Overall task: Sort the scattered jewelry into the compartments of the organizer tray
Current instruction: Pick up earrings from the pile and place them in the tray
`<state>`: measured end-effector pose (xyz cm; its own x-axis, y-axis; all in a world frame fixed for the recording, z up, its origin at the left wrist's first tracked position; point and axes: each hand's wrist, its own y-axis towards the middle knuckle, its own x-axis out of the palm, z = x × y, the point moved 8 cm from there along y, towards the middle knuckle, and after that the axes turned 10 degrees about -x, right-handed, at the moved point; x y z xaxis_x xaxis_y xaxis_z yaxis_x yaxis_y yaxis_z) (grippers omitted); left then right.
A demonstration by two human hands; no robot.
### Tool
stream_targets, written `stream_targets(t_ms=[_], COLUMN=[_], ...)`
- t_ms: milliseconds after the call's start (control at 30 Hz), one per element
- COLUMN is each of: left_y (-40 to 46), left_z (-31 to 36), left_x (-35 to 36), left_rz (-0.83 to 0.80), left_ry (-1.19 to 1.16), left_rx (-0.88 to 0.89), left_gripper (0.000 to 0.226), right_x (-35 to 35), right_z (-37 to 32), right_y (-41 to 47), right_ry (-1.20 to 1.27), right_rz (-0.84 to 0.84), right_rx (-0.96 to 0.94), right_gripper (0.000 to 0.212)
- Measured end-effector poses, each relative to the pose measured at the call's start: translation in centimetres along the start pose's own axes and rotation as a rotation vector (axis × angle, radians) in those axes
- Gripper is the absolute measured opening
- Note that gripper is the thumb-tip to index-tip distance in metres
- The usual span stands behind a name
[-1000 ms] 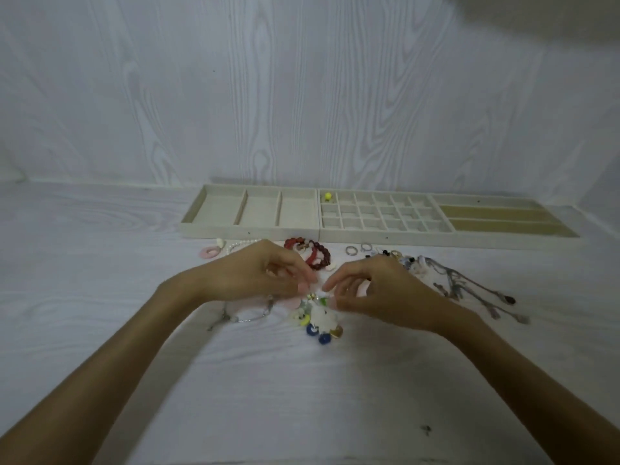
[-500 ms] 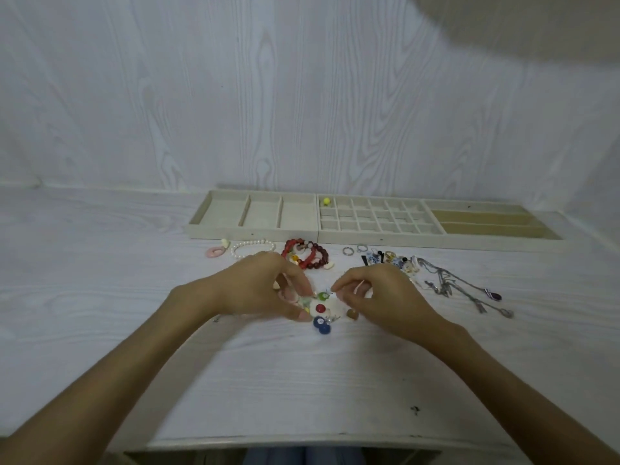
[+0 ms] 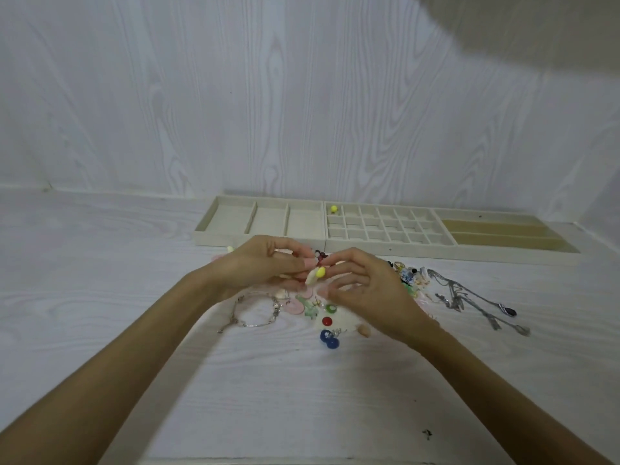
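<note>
Jewelry lies scattered on the white wood-grain table (image 3: pixel 100 297), in front of the organizer tray (image 3: pixel 385 245) that sits against the wall. Both hands are raised just above the pile and meet at a small yellow earring (image 3: pixel 320 272) on a pale card. The left hand (image 3: pixel 265 266) has its fingers curled and pinches the piece from the left; the right hand (image 3: pixel 362 283) closes thumb and forefinger on it from the right, though which fingers actually bear on it is hard to tell through the blur. Below the hands lie a silver bracelet (image 3: pixel 255 313), a red stud (image 3: pixel 326 320), a pair of blue studs (image 3: pixel 329 339), and green and pink pieces. To the right, silver necklaces (image 3: pixel 476 302) trail across the table, with a cluster of rings and beads (image 3: pixel 407 275) between them and the right hand. In the tray, a yellow bead (image 3: pixel 333 209) sits in the far-left cell of the small-compartment grid.
</note>
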<state>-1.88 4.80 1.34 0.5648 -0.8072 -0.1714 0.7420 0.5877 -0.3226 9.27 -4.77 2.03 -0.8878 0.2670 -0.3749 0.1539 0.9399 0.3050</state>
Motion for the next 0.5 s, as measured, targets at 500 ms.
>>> stream_targets(t_ms=[500], left_y=[9.6], left_z=[5.5], left_x=[-2.6], left_rz=[0.209], left_ry=[-0.061], left_rx=[0.094], left_gripper=[0.013], right_x=[-7.2], right_z=[0.5], right_y=[9.5], right_ry=[-0.041], right_rz=[0.273], right_rx=[-0.187], right_gripper=[0.011])
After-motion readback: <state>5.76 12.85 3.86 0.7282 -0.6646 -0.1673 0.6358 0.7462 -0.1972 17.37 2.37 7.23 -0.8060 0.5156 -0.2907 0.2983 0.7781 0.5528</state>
